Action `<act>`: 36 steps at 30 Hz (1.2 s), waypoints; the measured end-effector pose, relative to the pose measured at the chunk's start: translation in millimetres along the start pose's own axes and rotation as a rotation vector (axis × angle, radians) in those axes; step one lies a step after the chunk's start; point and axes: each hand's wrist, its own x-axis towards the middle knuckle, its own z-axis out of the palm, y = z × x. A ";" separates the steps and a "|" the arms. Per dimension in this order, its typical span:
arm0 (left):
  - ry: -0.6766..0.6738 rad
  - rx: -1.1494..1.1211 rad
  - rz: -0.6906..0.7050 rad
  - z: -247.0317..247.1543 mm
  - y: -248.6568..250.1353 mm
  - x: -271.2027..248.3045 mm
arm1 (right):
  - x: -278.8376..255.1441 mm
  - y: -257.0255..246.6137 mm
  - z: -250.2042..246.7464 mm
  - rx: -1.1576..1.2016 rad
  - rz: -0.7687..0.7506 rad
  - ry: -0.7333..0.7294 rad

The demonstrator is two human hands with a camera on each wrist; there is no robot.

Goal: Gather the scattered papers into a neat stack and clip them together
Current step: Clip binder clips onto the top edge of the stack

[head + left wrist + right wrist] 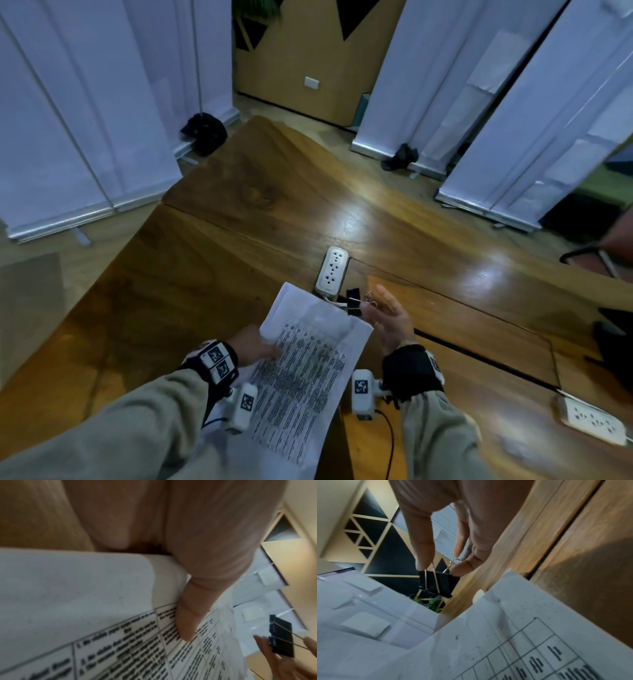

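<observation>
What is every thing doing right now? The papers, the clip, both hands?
papers: gathered in one stack, held up off the table, not clipped.
binder clip: off the papers, handles up, pinched by fingers.
left hand: grips the stack, thumb on top.
right hand: holds the clip near the stack's corner.
power strip: lying on the table, sockets empty.

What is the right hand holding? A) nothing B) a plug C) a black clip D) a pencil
C: the right hand pinches a black binder clip between thumb and finger, just off the corner of the papers that the left hand holds.
</observation>
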 end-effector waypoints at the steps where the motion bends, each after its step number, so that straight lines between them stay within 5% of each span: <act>1: -0.007 0.023 0.033 2.3 9.5 -9.6 | -6.9 -3.1 0.4 -0.032 -0.023 -0.021; 14: -0.047 0.099 0.171 22.5 23.7 -67.3 | -63.0 -31.2 13.8 -0.469 -0.331 0.010; 36: -0.127 0.086 0.280 20.9 19.9 -88.0 | -92.9 -29.9 14.3 -0.406 -0.475 -0.071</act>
